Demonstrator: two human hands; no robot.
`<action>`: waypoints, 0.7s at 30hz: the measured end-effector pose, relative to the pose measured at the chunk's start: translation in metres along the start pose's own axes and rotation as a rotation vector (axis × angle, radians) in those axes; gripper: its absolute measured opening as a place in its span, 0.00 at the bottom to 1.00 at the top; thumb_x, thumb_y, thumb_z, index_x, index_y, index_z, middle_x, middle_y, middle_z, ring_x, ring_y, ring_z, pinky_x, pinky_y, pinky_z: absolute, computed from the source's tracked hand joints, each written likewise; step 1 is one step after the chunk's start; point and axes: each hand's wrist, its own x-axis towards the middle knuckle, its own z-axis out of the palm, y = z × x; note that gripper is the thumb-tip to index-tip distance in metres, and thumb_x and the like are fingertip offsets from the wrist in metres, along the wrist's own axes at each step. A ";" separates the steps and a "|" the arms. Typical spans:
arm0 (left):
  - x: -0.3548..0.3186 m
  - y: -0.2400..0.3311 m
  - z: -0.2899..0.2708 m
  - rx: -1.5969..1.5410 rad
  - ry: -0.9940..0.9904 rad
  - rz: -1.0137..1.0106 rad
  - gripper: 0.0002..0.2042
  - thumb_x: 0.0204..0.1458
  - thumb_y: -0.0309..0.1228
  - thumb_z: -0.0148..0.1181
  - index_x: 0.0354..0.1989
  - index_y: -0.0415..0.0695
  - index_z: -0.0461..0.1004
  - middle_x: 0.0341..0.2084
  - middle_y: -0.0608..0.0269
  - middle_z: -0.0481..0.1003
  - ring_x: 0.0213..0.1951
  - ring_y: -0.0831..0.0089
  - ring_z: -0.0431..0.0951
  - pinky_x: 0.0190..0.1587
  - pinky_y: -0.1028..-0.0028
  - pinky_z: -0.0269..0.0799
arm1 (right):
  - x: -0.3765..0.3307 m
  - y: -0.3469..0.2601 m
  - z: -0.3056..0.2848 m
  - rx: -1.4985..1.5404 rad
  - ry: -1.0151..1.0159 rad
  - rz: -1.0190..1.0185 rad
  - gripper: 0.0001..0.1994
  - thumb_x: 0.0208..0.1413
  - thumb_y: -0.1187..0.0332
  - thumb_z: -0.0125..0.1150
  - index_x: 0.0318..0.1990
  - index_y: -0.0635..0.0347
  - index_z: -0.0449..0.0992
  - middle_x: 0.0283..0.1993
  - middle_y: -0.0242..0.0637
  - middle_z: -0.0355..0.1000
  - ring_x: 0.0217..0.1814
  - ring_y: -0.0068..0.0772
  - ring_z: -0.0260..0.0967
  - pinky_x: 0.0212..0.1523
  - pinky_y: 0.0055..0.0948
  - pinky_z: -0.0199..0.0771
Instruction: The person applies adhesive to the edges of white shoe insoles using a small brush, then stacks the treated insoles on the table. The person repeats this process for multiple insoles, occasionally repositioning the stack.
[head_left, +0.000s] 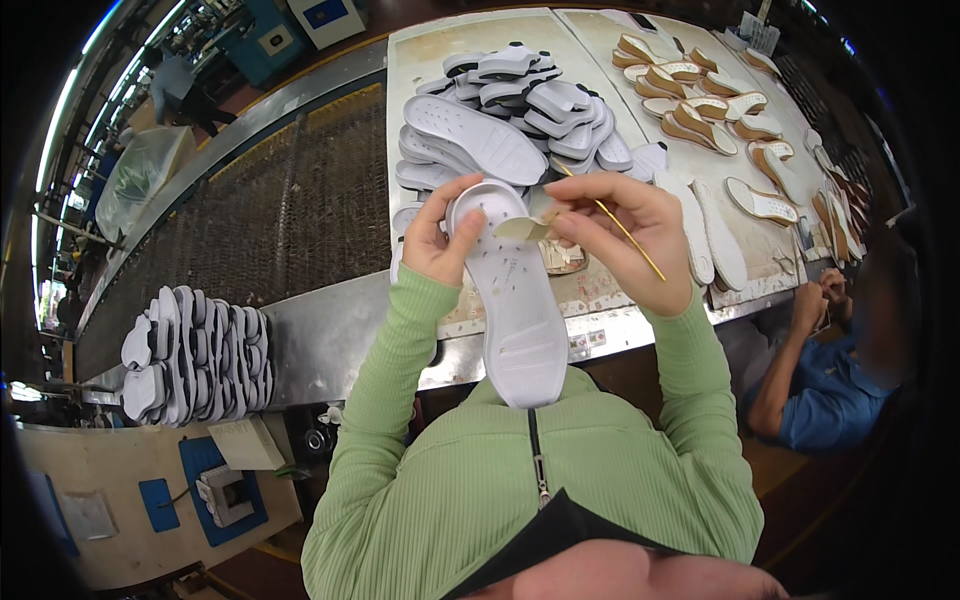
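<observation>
My left hand [440,237] grips the rounded heel end of a white shoe sole [522,325], thumb on its upper face. The sole hangs down toward my lap, with small holes dotted over its heel part and ridges near the toe. In a pinch of thumb and fingers, my right hand [635,235] has a thin pale-yellow curved piece [522,229], held over the sole's heel area. A slim gold-coloured stick [630,239] also passes between the fingers of that hand. The stick's tip is too small to make out.
Beyond my hands, white and black soles [480,140] are heaped on the worn table [430,45]. Tan-edged wedge soles [700,125] spread to the right. At left runs a dark mesh conveyor [290,190], with stacked soles [195,355] nearer me. A blue-sleeved person [835,390] sits at right.
</observation>
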 end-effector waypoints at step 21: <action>-0.007 -0.006 -0.003 -0.151 0.008 -0.056 0.21 0.54 0.23 0.57 0.57 0.34 0.65 0.49 0.56 0.71 0.49 0.74 0.71 0.52 0.75 0.68 | 0.051 0.042 0.020 -0.533 -0.131 -0.594 0.07 0.46 0.76 0.63 0.35 0.64 0.77 0.31 0.39 0.75 0.30 0.39 0.73 0.31 0.29 0.73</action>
